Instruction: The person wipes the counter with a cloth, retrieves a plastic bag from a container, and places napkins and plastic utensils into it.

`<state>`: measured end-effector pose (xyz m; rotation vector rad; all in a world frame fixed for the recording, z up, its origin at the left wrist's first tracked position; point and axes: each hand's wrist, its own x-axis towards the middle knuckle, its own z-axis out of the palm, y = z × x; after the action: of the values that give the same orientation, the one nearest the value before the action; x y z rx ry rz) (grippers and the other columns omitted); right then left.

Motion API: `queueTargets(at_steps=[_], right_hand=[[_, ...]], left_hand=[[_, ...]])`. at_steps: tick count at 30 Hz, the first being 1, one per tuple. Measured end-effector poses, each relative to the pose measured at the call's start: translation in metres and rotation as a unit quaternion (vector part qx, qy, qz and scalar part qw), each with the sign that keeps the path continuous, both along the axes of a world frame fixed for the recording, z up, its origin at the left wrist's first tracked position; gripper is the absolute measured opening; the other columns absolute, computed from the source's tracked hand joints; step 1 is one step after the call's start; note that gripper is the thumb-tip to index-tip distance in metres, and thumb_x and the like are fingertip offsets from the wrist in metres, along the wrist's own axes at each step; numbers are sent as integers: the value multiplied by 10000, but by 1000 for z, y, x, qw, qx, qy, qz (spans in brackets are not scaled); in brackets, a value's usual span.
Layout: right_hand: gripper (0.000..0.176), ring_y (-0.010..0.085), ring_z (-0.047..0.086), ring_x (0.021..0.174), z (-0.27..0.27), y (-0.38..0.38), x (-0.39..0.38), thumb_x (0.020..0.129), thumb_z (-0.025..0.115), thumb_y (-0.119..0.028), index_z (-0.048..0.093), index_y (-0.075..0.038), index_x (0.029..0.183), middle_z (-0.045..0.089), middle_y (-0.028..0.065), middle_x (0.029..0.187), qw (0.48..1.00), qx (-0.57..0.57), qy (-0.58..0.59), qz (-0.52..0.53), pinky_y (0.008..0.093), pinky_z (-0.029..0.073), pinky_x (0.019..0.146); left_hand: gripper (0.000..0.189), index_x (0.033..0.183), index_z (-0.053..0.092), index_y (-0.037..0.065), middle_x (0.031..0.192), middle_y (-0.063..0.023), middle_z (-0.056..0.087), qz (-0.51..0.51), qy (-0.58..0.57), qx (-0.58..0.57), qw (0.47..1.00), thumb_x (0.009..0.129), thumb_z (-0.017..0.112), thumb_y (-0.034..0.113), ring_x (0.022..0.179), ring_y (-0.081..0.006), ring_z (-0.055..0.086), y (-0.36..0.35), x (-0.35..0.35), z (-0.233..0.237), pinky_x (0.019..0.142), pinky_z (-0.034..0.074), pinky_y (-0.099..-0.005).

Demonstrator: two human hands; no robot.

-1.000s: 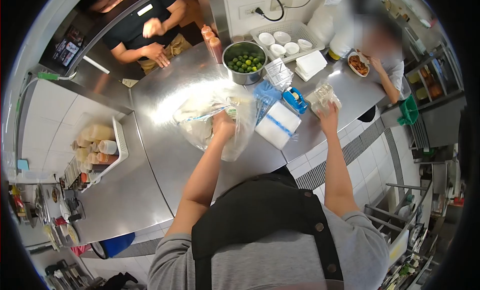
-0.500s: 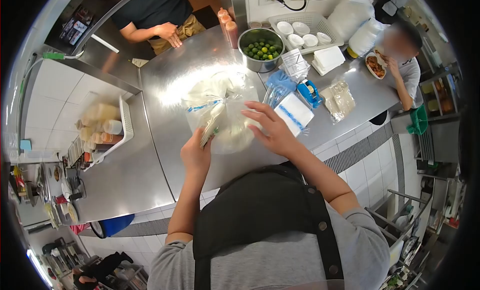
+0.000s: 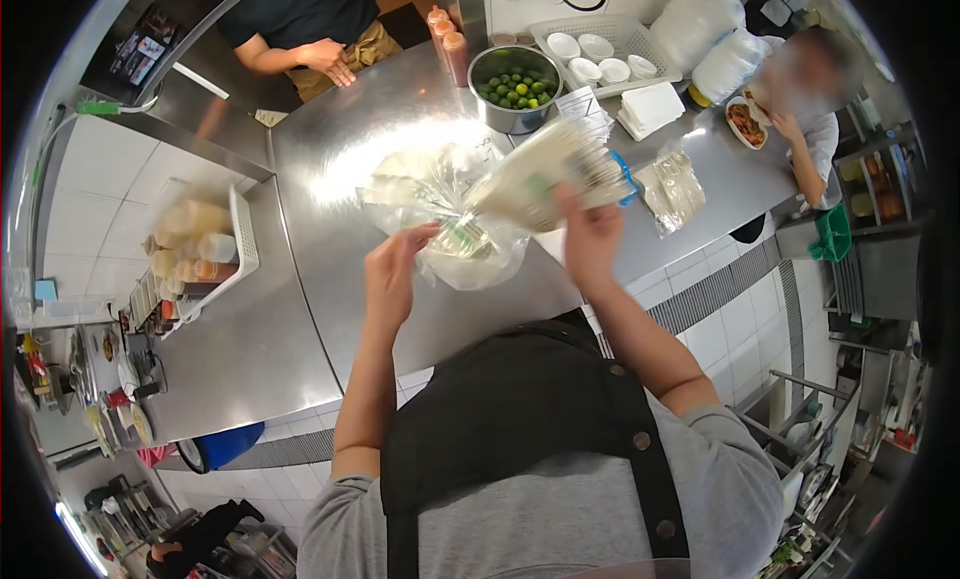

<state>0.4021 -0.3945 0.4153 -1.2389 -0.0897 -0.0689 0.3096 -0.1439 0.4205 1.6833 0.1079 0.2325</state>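
A clear plastic bag [image 3: 480,264] with pale contents lies crumpled on the steel counter. My left hand [image 3: 392,269] is closed, its fingertips pinching the near left side of this bag. In my right hand [image 3: 592,234] is a pale flat packet with green print [image 3: 530,184], smeared by motion. The packet slants up over the right part of the counter, and its left end touches the mouth of the clear bag. A blue tape dispenser [image 3: 625,176] is mostly hidden behind the packet.
Beyond the packet stand a steel pot of limes [image 3: 515,89] and sauce bottles [image 3: 454,59]. A basket of white cups [image 3: 640,41], white napkins [image 3: 650,109] and a clear packet [image 3: 672,191] are at right. Co-workers stand across the counter and at its right end.
My right hand has gone from open beside the clear bag to gripping the pale packet, which has swung up and right. My left hand has shifted slightly left and now pinches the bag.
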Motion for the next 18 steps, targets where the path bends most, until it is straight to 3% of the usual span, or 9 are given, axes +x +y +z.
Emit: queueTargets(at_steps=[1, 3, 6, 8, 12, 14, 15, 16, 18], right_hand=[[272, 112, 655, 920, 12, -15, 15, 983, 695, -165, 627, -17, 1201, 695, 55, 1110, 992, 63, 66, -88, 280, 546, 807], [314, 126, 658, 922, 5, -58, 48, 990, 683, -190, 583, -36, 1244, 679, 38, 1091, 963, 171, 111, -177, 291, 557, 751], [326, 158, 669, 978, -5, -124, 74, 1003, 655, -186, 553, -34, 1273, 670, 60, 1135, 937, 161, 61, -302, 305, 576, 770], [310, 182, 678, 999, -4, -157, 77, 1026, 617, -188, 569, -7, 1273, 657, 91, 1194, 924, 120, 19, -363, 318, 575, 806], [336, 266, 636, 1130, -47, -217, 95, 1013, 608, -170, 593, -22, 1314, 635, 114, 1306, 892, -201, -110, -389, 420, 509, 945], [358, 298, 576, 1243, -104, -249, 116, 993, 623, -174, 612, -65, 1335, 624, 113, 1350, 817, -424, -139, -364, 498, 438, 1037], [433, 306, 486, 1339, -127, -261, 122, 966, 651, -202, 584, -115, 1385, 581, 106, 1414, 821, -503, -89, -256, 529, 354, 1103], [515, 313, 397, 1435, -148, -271, 126, 939, 679, -230, 557, -165, 1435, 537, 100, 1479, 808, -570, -34, -143, 560, 269, 1168], [708, 303, 269, 1518, -183, -266, 134, 883, 741, -294, 455, -229, 1527, 430, 100, 1573, 729, -658, -151, -116, 574, 159, 1225]], left_hand=[[392, 1253, 637, -42, 1144, -254, 704, -31, 104, 107, 988, 952, 683, 204, 1111, -366, 677, -1, 10, 0, 981, 512, -400], [387, 1265, 627, -48, 1176, -280, 686, -94, 302, 310, 896, 952, 679, 173, 1153, -359, 655, -7, 31, 2, 992, 508, -410], [379, 1291, 626, 2, 1235, -279, 645, -56, 130, 411, 901, 922, 661, 79, 1146, -362, 637, -3, 53, -50, 943, 521, -435], [433, 1314, 614, 19, 1265, -243, 638, 2, 212, 456, 864, 891, 684, 84, 1174, -370, 619, 1, 75, -54, 962, 516, -442], [635, 1403, 545, 93, 1350, -176, 601, 19, 330, 632, 701, 815, 767, 177, 1259, -399, 557, 18, 111, -93, 1056, 470, -438], [764, 1451, 494, 128, 1404, -162, 565, 6, 243, 678, 694, 767, 812, 246, 1295, -407, 524, 22, 105, -99, 1096, 441, -433], [830, 1475, 469, 146, 1431, -155, 547, -1, 196, 696, 691, 742, 835, 280, 1313, -410, 507, 25, 102, -101, 1116, 426, -431], [854, 1485, 455, 156, 1447, -155, 531, -48, 221, 681, 696, 733, 841, 287, 1326, -400, 497, 32, 106, -98, 1120, 422, -433], [905, 1504, 427, 176, 1480, -154, 499, -141, 271, 648, 698, 716, 852, 301, 1351, -381, 475, 45, 114, -85, 1127, 414, -438]])
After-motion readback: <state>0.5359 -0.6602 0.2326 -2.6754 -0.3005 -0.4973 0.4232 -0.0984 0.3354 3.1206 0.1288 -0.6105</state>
